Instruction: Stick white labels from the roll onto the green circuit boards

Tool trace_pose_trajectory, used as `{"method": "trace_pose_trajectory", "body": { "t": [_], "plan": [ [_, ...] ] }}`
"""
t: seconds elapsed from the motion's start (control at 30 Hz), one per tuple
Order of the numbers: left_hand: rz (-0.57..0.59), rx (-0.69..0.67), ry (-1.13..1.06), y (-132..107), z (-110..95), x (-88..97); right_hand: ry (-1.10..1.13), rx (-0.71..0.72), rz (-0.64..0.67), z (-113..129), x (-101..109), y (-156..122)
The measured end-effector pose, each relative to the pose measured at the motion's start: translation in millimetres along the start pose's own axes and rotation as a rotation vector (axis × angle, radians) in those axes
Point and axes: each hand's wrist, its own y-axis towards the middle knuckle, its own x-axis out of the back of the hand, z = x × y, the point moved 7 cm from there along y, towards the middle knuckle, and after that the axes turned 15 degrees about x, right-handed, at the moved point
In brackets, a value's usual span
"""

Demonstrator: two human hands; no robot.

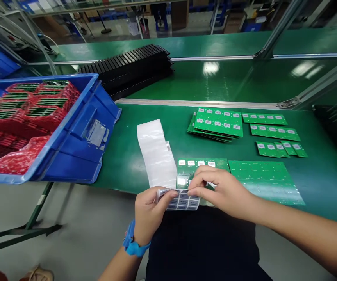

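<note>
At the near edge of the desk (124, 164), the left hand (149, 210) pinches the label sheet (184, 202), seemingly to steady it, while the right hand's (225, 191) fingers meet its edge, gripping or not I can't tell, the labelled board (186, 172) handily just beyond.

Labels — none legible
White stickers (218, 112) on the green boards (219, 118), centre right, and the sticker sheet (184, 202), lower centre, bear print too small to read — the blue crate (68, 150), left, has an unreadable label (97, 134).

Gap between white strip (156, 152) and board stack (218, 121); blue bin (98, 134) blocks left; black stack (130, 70) behind.
</note>
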Motion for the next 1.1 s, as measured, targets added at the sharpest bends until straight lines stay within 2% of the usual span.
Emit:
{"method": "trace_pose_trajectory", "body": {
  "t": [0.07,0.13,0.23,0.3,0.37,0.47,0.63,0.73,0.83,0.87,0.93,1.0,1.1],
  "plan": [
    [-0.031,-0.009,0.053,-0.7,-2.4,1.9,0.048,-0.03,-0.081,-4.7,22.7,-0.1],
    [-0.005,-0.029,0.092,-2.2,-6.3,1.1,0.042,-0.118,-0.133,-18.0,52.8,-3.7],
    [0.185,-0.117,0.124,-7.7,-16.7,-9.9,-0.106,-0.301,-0.055,-47.2,91.1,-13.0],
    [0.341,-0.18,0.147,-13.4,-23.1,-21.2,-0.214,-0.389,0.056,-65.2,102.7,-18.5],
    [0.469,-0.209,0.183,-18.2,-25.4,-33.0,-0.268,-0.425,0.144,-77.6,103.4,-21.4],
    [0.563,-0.18,0.26,-20.5,-21.0,-46.8,-0.289,-0.425,0.193,-86.8,95.9,-21.6],
    [0.59,-0.125,0.355,-20.5,-11.7,-55.2,-0.382,-0.404,0.208,-91.6,86.1,-21.7],
    [0.583,-0.121,0.369,-20.2,-10.8,-55.4,-0.62,-0.255,0.171,-80.2,87.6,-17.9],
    [0.576,-0.093,0.367,-19.4,-10.2,-55.4,-0.861,-0.147,0.058,-62.5,98.9,-17.9],
    [0.575,-0.076,0.364,-19.0,-9.9,-55.2,-0.862,-0.148,0.019,-58.7,103.3,-19.9],
    [0.57,-0.037,0.358,-18.3,-9.2,-54.7,-0.725,-0.178,-0.015,-56.2,107.3,-26.1],
    [0.562,0.006,0.355,-17.2,-8.9,-53.9,-0.502,-0.223,0.028,-58.0,100.8,-34.6],
    [0.564,0.057,0.352,-15.8,-9.6,-53.9,-0.257,-0.275,0.158,-60.6,78.0,-49.0]
  ]
}}
